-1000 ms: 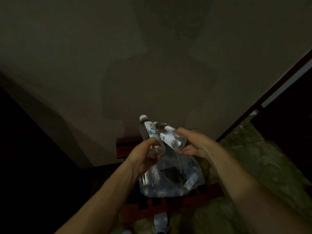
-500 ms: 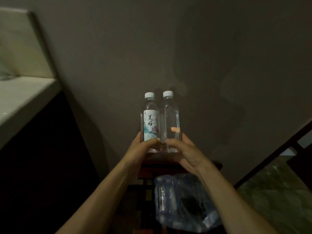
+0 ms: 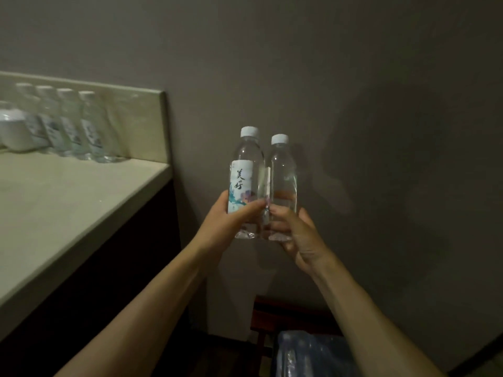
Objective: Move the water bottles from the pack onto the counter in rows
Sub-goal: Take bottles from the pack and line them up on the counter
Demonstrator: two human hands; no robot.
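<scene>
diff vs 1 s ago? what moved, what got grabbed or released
Both bottles went from tilted over the pack to upright, side by side, raised at the wall. Left hand holds the labelled bottle, right hand the other bottle; grips unchanged, nothing released. View swung left: the counter and its row of bottles now show. The pack stays below.

A pale stone counter [image 3: 68, 202] fills the left side, its top running back to a raised backsplash [image 3: 136, 123] of the same colour, with a dark cabinet front beneath it. Along the backsplash stands a row of water bottles [image 3: 68, 123], upright and close together, white-capped and labelled, blurred in this view. A white rounded object [image 3: 13, 131] sits at the row's left end, too blurred to identify.
</scene>
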